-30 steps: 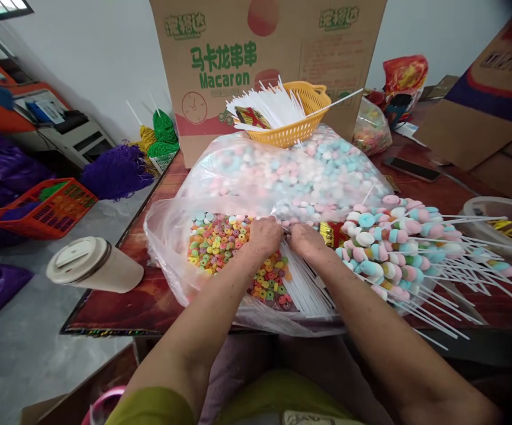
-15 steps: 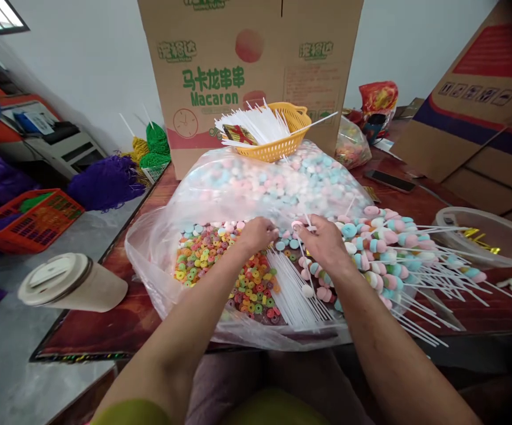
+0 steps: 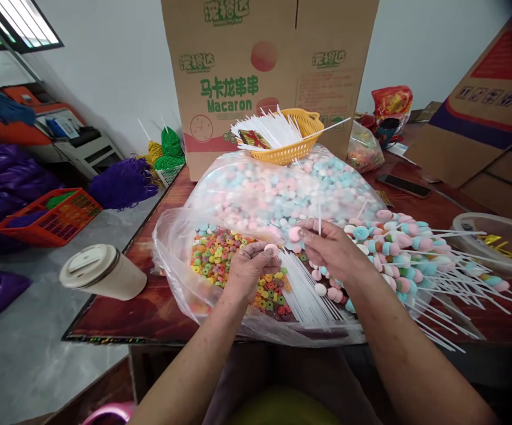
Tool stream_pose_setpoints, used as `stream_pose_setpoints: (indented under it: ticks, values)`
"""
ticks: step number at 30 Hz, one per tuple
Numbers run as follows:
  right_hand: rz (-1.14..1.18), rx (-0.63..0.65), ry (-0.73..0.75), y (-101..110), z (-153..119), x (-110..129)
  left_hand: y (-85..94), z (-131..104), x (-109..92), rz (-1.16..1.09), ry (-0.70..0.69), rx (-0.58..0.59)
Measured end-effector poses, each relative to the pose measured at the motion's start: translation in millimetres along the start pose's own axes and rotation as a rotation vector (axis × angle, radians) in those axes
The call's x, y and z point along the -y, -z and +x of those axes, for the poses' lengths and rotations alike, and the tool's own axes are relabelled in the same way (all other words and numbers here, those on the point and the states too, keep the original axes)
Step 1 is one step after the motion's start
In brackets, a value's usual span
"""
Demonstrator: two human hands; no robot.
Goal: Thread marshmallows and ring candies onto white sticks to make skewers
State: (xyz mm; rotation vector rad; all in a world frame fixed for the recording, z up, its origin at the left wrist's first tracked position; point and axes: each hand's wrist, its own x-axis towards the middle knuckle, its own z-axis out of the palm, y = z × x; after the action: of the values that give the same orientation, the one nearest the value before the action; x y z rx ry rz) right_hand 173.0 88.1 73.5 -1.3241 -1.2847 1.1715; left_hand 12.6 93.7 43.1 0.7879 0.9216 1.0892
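My left hand (image 3: 248,270) pinches a pink round candy (image 3: 271,250) between thumb and fingers, above the coloured candy rings (image 3: 220,254). To its right, my right hand (image 3: 329,248) is closed on a thin white stick (image 3: 320,219), with a pink candy (image 3: 295,234) at its fingertips. White sticks (image 3: 309,295) lie in a bundle below and between the hands. Pink, blue and white candies (image 3: 260,189) fill the clear plastic bag (image 3: 171,236) behind them. Loaded candy skewers (image 3: 406,248) are piled right of my right hand.
A yellow basket (image 3: 282,154) of white sticks rests on the bag, before a cardboard box (image 3: 233,59). A lidded cup (image 3: 123,277) stands at the left table edge. On the right are a phone (image 3: 404,185) and a clear tub (image 3: 468,222).
My left hand has drawn back toward me and now shows a pink candy. My right hand has turned, its stick now upright. The camera view has shifted left.
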Motion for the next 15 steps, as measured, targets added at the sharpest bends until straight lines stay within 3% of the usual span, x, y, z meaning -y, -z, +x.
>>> stream_pose_setpoints:
  ticks: [3, 6, 10, 12, 15]
  values:
    - [-0.027, 0.096, 0.080, -19.0, -16.2, 0.7, -2.0, -5.7, -0.7, 0.021, -0.039, 0.009]
    - [-0.102, 0.034, 0.182, -35.2, -19.6, -10.4, -0.1, -15.1, -1.2, 0.052, -0.089, 0.044]
    - [-0.066, 0.016, 0.196, -45.0, -17.9, -22.1, 5.6, -24.3, 0.3, -0.022, -0.111, 0.132]
    - [-0.002, 0.014, 0.139, -44.4, -19.4, -23.2, 9.0, -24.5, 2.5, -0.041, -0.103, 0.160]
    - [0.244, 0.170, -0.137, -34.2, -22.7, -21.0, 15.3, -21.5, 6.1, -0.031, -0.048, 0.139]
